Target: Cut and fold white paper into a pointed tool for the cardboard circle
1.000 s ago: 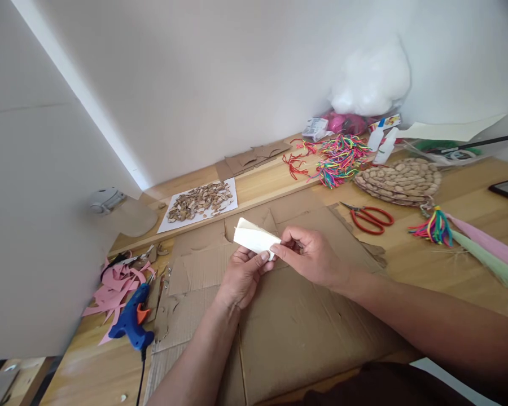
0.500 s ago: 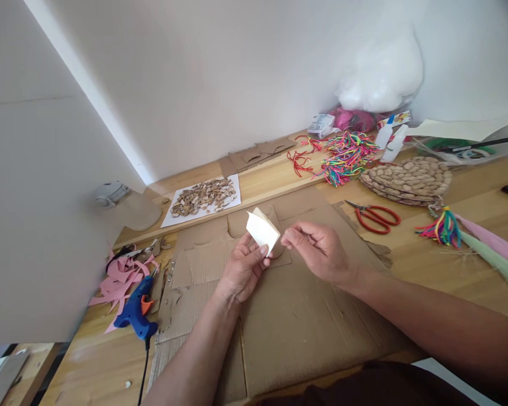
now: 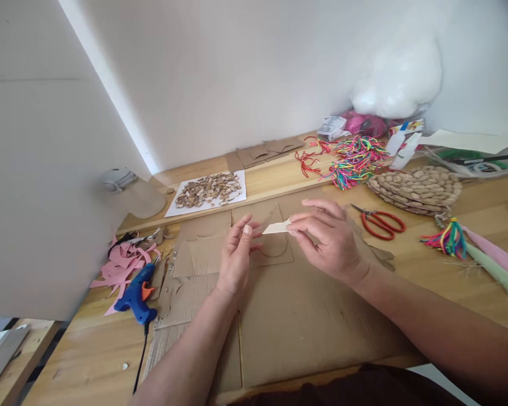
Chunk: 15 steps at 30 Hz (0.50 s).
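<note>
A small folded piece of cream-white paper (image 3: 276,227) is seen nearly edge-on, above the brown cardboard (image 3: 313,316). My right hand (image 3: 328,239) pinches its right end between thumb and fingertips. At the paper's left end is my left hand (image 3: 236,256), thumb raised and fingers apart; its blurred fingertips come close to the paper, and whether they touch it I cannot tell. Below both hands lies a smaller cardboard piece (image 3: 275,256) with a curved line or edge on it.
On the left lie a blue glue gun (image 3: 136,296) and pink strips (image 3: 121,265). Brown chips (image 3: 207,190) cover a white sheet behind. Red-handled scissors (image 3: 383,224), a woven heart (image 3: 417,189), colourful tassels (image 3: 358,160) and glue bottles (image 3: 406,152) are on the right.
The paper has passed from my left hand's grip to my right hand's pinch and turned from face-on to nearly edge-on. My left fingers have spread. The camera view has shifted slightly.
</note>
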Each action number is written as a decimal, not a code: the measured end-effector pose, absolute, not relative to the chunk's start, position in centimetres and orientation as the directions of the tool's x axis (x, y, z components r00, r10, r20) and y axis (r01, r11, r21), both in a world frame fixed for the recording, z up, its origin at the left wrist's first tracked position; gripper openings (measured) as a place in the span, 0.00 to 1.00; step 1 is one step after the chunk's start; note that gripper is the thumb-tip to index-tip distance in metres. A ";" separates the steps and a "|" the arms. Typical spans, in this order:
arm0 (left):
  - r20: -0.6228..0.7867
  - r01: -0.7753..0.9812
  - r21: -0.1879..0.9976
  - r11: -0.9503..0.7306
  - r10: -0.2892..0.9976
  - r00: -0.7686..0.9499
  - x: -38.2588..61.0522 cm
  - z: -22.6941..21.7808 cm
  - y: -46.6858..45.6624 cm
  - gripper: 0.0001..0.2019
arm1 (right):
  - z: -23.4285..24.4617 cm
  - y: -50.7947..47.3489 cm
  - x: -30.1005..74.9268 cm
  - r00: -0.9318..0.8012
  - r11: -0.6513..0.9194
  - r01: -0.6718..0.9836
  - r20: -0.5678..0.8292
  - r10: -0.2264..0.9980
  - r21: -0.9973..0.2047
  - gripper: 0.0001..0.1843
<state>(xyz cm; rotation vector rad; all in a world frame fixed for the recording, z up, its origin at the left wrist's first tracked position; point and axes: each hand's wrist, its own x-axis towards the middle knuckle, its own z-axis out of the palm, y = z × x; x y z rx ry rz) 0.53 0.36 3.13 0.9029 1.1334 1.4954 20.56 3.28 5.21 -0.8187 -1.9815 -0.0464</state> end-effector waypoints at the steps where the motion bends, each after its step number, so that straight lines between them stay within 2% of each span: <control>1: 0.087 -0.158 0.979 -0.131 0.962 -0.258 0.6 3.3 0.2 0.19 | 5.4 3.2 20.6 -0.321 0.762 0.572 0.772 0.549 -0.305 0.07; 3: 0.254 0.046 0.967 -0.251 0.925 -0.283 0.7 3.8 -0.2 0.15 | 5.9 2.9 20.6 -0.333 0.744 0.587 0.742 0.581 -0.320 0.08; 6: 0.340 0.151 0.938 -0.311 0.909 -0.240 1.1 4.3 -0.8 0.11 | 6.6 2.4 20.4 -0.372 0.754 0.576 0.720 0.586 -0.315 0.07; 10: 0.292 0.114 0.955 -0.274 0.935 -0.202 1.5 4.1 -1.0 0.05 | 7.1 1.9 20.2 -0.389 0.754 0.517 0.673 0.629 -0.406 0.05; 12: 0.233 0.047 0.973 -0.228 0.958 -0.170 1.7 3.9 -1.1 0.06 | 7.1 1.9 20.2 -0.363 0.701 0.487 0.609 0.705 -0.521 0.05; 15: 0.130 -0.072 0.988 -0.137 0.987 -0.099 1.9 3.9 -1.0 0.09 | 6.9 1.9 20.4 -0.347 0.555 0.425 0.438 0.829 -0.715 0.07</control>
